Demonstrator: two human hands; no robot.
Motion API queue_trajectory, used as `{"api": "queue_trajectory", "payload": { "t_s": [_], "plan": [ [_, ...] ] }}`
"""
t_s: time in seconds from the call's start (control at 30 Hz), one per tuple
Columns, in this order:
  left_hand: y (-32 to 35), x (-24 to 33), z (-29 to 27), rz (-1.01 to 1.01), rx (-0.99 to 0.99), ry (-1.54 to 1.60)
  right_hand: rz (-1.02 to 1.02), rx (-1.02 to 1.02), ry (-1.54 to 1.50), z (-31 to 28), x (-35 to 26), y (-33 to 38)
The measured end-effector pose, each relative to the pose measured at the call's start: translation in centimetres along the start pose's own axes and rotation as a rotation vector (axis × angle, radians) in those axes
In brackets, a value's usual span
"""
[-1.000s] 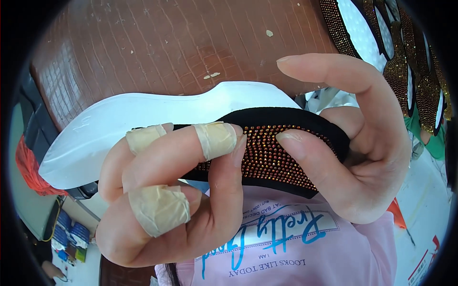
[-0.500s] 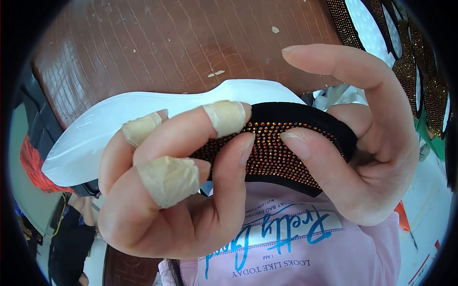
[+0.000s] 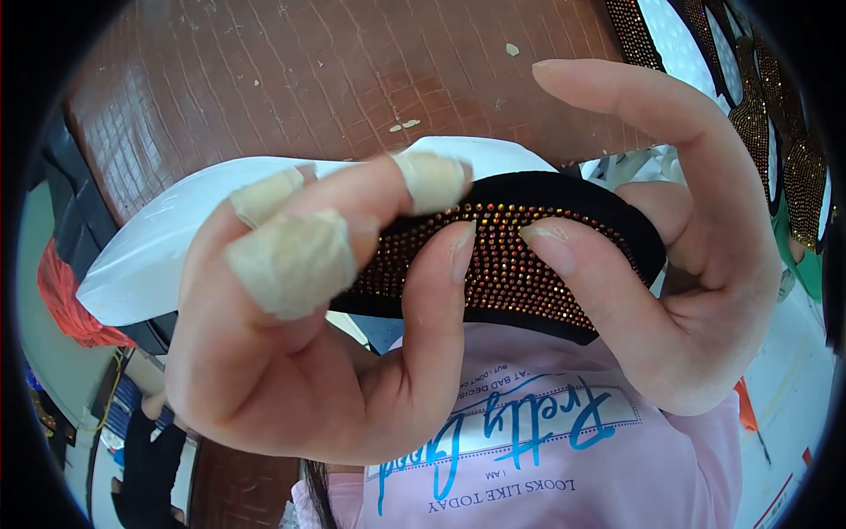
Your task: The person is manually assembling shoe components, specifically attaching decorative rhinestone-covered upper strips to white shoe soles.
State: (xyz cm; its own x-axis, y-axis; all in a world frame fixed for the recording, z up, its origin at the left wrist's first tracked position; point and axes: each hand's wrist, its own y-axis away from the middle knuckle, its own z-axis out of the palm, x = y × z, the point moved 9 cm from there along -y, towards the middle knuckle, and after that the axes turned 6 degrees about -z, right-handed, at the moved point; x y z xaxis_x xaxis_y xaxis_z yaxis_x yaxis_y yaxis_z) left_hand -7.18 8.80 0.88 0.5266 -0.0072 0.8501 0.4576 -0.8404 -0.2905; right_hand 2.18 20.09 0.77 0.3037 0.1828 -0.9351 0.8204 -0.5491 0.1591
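A black fabric strap [image 3: 520,256], curved and studded with rows of amber rhinestones, is held up between both hands, with its studded face showing. My left hand [image 3: 344,317] is closed on its left part. The left thumb presses the stones, while three fingers wrapped in pale tape curl near the upper edge; what grips behind the strap is hidden. My right hand [image 3: 696,264] pinches the right end, thumb on the stones and a finger behind the black border. Its index finger stands raised, away from the strap. Behind the hands lies a smooth white curved piece [image 3: 150,238].
A brown crocodile-patterned surface [image 3: 352,79] with small pale flakes spreads behind. Several rhinestone-studded pieces [image 3: 751,123] lie at the far right. A red plastic bag [image 3: 70,300] sits at the left. A dark-sleeved arm [image 3: 145,467] of another person shows at the lower left.
The strap has risen and tilted slightly in both hands. My left hand's taped fingers have shifted and blur with motion. The dark-sleeved arm at lower left has moved right.
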Motion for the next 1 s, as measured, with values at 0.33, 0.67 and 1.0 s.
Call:
{"api": "queue_trajectory", "payload": {
  "t_s": [0.33,0.67,1.0],
  "plan": [
    [1.7,1.2,-0.7,0.072,0.362,0.011,0.082,0.182,0.075,-0.9,0.2,1.6],
    [8.2,1.7,-2.1,0.243,0.438,-0.157,-0.005,0.128,0.310,-0.6,-0.3,2.9],
    [10.7,-5.4,5.9,-0.620,0.435,1.261,-0.288,0.089,0.559,-0.1,-0.8,3.2]
  ]
}}
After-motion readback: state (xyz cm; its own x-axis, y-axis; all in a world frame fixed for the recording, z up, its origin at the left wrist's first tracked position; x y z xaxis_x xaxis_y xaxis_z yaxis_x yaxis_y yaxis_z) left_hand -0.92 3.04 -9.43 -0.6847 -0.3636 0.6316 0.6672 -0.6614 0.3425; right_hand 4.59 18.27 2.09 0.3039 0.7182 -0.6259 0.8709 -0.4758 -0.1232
